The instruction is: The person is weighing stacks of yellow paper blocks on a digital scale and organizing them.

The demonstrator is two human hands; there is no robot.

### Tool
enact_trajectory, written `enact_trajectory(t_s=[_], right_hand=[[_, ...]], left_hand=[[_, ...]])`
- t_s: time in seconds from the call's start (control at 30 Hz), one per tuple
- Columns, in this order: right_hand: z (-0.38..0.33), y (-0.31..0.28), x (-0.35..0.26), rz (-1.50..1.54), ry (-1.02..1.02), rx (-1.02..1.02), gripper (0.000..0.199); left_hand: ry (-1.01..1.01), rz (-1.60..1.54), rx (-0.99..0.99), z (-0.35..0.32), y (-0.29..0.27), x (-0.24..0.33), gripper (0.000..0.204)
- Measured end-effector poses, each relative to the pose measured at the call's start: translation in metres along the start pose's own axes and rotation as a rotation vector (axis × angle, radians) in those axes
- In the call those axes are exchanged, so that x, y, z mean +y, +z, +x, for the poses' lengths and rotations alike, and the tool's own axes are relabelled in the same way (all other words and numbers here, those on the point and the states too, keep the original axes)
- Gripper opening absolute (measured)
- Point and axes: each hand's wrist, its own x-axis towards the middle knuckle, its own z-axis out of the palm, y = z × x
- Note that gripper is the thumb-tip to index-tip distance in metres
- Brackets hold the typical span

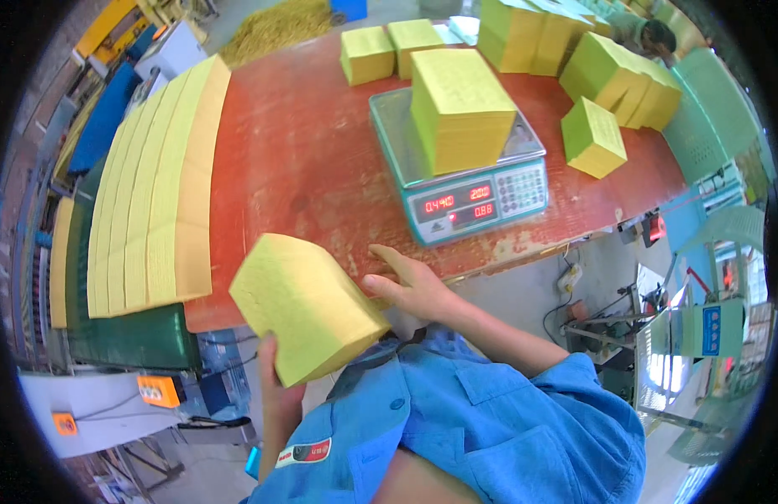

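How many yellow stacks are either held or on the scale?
2: the held stack is in the left hand; the weighed stack sits on the scale. The right hand holds none. Neither stack is fully hidden, though some faces are out of sight.

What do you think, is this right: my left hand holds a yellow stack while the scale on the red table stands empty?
Not quite: the scale isn't empty. The head view shows a yellow pile standing on it. The rest holds: your left hand has a yellow stack, and the scale is on the red table.
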Motion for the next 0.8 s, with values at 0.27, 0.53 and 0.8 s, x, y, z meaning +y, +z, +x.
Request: enact_trajectory(t_s=[0.27,0.53,0.8], right_hand=[[0.006,-0.167,-0.114,0.270,-0.039,0.086,0.056],[0.101,-0.308,-0.115,0.353,-0.057,0.197,0.036],[0.126,-0.320,-0.080,0.313,0.024,0.153,0.034]], left_hand=[[0.088,-0.130,-0.359,0.131,0.178,0.090,0.048],[-0.161,0.311,-0.492,0.263,0.331,0.128,0.051],[-0.171,0.439,-0.418,0.289,0.332,0.104,0.062]])
